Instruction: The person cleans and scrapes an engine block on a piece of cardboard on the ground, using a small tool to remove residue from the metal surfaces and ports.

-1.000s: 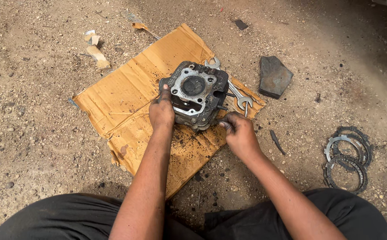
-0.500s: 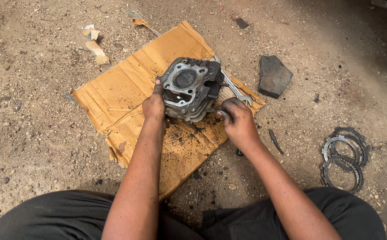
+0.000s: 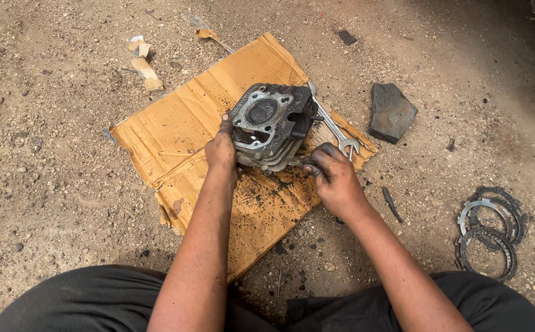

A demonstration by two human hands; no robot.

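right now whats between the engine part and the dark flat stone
A metal wrench lies between the engine part and dark flat stone, on the cardboard's edge, head view.

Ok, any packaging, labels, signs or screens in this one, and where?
Flattened cardboard sheet: on the dirt ground under the engine part, roughly rectangular, tan-orange, torn edges, dark oily specks near the left hand and right hand.
Torn paper scraps: on the ground beyond the cardboard's far left corner, small, pale beige and white.
No labels, signs or screens in view.

One head-worn camera looks steeply down, close over the cardboard sheet (image 3: 218, 147) on dirt ground (image 3: 46, 184).
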